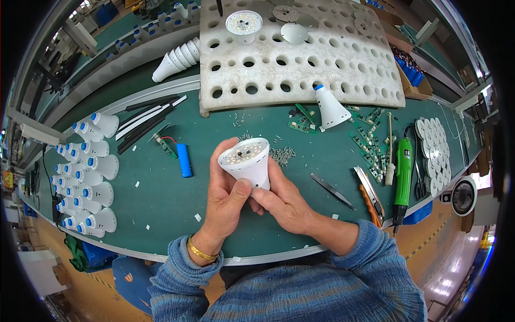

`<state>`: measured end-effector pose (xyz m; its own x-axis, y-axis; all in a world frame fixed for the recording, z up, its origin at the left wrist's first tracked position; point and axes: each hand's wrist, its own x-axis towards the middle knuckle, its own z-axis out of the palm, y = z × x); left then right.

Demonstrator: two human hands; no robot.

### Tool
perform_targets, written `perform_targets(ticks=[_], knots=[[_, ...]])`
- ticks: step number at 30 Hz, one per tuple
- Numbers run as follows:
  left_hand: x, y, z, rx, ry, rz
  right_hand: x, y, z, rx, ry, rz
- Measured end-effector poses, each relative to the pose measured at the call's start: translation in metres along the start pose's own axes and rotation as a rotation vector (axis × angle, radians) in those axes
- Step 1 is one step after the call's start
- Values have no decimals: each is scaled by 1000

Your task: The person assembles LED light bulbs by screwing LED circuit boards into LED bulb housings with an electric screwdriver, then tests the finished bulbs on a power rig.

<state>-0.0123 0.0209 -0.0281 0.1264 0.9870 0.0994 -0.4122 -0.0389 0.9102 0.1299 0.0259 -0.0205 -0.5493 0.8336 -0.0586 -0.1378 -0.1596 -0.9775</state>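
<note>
Between both hands is a white cone-shaped lamp housing [254,170], its wide end up and tilted, with a round LED board [244,154] in the opening. My left hand [224,193] wraps its left side, thumb across the front. My right hand [283,203] grips the lower right side with fingers closed round it. Just behind the housing lies a pile of small screws [281,156] on the green table [161,214]. A blue cylindrical battery [183,160] with a red wire and a small circuit board [165,147] lies to the left.
Rows of white housings [100,167] stand at left. A foam board with holes [300,64] spans the back. At right are another housing [331,109], circuit boards [369,145], tweezers [332,191], a cutter [370,194], a green electric screwdriver [403,174] and stacked round discs [432,153].
</note>
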Motion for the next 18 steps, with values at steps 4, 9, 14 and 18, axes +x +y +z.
perform_targets(ticks=[4, 9, 14, 18], knots=[[-1, 0, 1, 7, -1, 27, -1, -6, 2, -15, 17, 20], [-1, 1, -1, -26, -2, 23, 0, -6, 0, -7, -21, -5], [-1, 2, 0, -34, 0, 12, -1, -8, 1, -31, -18, -8], [-2, 0, 0, -32, 3, 14, -2, -8, -1, -47, -23, 14]])
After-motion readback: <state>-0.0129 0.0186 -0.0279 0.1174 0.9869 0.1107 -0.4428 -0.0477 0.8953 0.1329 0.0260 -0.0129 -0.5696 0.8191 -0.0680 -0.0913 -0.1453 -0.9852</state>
